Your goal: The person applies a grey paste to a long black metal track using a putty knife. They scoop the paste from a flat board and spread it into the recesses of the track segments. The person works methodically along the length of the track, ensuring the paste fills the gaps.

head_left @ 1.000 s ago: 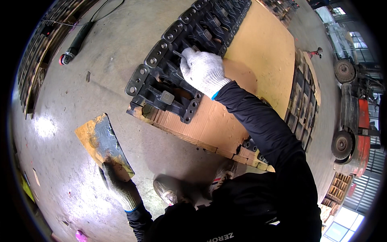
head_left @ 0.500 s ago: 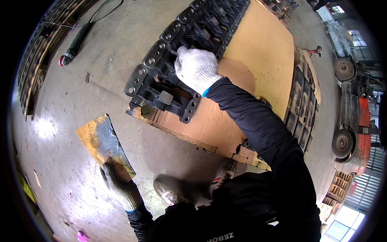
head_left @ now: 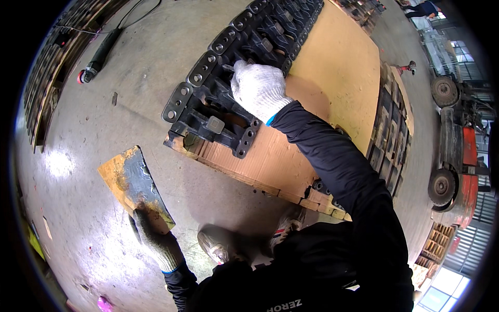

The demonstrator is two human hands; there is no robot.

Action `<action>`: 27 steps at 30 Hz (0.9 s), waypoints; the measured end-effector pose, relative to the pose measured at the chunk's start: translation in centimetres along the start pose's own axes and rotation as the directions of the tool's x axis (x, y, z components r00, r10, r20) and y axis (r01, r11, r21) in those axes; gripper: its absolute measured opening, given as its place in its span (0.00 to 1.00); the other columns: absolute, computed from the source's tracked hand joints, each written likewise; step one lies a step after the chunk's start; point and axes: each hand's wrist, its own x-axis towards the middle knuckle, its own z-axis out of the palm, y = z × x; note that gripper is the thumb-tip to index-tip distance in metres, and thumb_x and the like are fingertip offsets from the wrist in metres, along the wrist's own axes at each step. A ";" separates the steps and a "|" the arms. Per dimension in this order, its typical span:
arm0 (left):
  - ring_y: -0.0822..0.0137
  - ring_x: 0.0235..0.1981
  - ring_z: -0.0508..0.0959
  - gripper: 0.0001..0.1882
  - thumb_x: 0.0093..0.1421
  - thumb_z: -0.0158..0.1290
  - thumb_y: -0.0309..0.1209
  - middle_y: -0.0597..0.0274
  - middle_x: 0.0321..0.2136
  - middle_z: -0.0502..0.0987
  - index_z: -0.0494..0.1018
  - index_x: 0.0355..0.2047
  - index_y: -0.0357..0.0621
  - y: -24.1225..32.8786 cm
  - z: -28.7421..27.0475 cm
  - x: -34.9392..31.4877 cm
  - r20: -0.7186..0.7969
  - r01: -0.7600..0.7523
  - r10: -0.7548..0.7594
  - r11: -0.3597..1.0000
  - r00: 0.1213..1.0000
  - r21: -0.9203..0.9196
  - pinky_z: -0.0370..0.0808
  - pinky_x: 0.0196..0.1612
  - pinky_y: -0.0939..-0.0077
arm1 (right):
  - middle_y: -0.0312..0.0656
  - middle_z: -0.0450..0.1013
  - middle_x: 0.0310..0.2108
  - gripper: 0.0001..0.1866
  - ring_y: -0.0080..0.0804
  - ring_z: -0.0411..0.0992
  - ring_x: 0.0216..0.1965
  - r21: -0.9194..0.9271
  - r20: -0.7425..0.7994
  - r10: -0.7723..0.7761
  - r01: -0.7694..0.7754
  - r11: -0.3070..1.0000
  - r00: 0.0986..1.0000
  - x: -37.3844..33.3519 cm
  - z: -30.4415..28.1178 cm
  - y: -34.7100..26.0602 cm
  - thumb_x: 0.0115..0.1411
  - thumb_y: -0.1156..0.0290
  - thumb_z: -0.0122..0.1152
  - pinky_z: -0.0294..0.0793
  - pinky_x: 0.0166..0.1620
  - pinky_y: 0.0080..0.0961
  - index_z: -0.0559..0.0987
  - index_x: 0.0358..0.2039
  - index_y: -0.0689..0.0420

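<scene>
My left hand (head_left: 155,240), in a grey glove with dark-stained fingers, is closed on the lower corner of a flat board (head_left: 136,179) smeared with yellow and grey. The board is held out over the floor. My right hand (head_left: 260,88), in a white knit glove, is closed above a black steel track chain (head_left: 212,124). Something thin and dark pokes out near its fingertips, too small to name. The chain's linked plates, with round holes and bolt-like ends, run away toward the top. My right hand and wrist hide part of the links.
Cardboard (head_left: 340,67) covers the pallet under the chain. An angle grinder (head_left: 99,58) with a cord lies on the floor at left, near stacked pallets (head_left: 52,78). At right stand a red power tool (head_left: 407,67), a red forklift (head_left: 460,161) and, farther back, another person (head_left: 423,9).
My right hand has shifted slightly right and down across the chain. My left hand and the board stay almost in place. The person at the far upper right has come further into view.
</scene>
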 end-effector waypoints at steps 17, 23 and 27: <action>0.55 0.58 0.71 0.22 0.68 0.45 0.19 0.50 0.56 0.69 0.69 0.62 0.40 0.0 0.2 -0.3 -0.025 -0.002 0.001 0.999 1.000 -0.040 0.69 0.62 0.62 | 0.48 0.76 0.18 0.08 0.49 0.78 0.23 0.020 -0.014 -0.010 0.011 1.000 1.000 -1.2 -1.2 0.4 0.62 0.64 0.59 0.77 0.27 0.44 0.77 0.32 0.55; 0.50 0.60 0.72 0.31 0.56 0.48 0.11 0.46 0.58 0.71 0.68 0.62 0.35 0.2 -0.4 0.3 0.018 0.013 -0.013 1.000 1.000 -0.003 0.67 0.65 0.61 | 0.48 0.76 0.21 0.08 0.48 0.78 0.25 0.224 -0.110 0.003 0.022 0.974 0.994 -2.0 -2.2 1.3 0.62 0.65 0.58 0.77 0.28 0.43 0.79 0.35 0.55; 0.52 0.58 0.73 0.31 0.56 0.48 0.10 0.48 0.56 0.73 0.68 0.61 0.36 -1.1 0.3 0.1 -0.001 0.158 -0.169 0.926 0.986 -0.342 0.68 0.62 0.63 | 0.43 0.79 0.28 0.16 0.43 0.78 0.28 0.492 -0.274 -0.044 0.180 0.852 0.961 -3.5 -2.3 2.9 0.65 0.69 0.57 0.80 0.32 0.34 0.81 0.53 0.49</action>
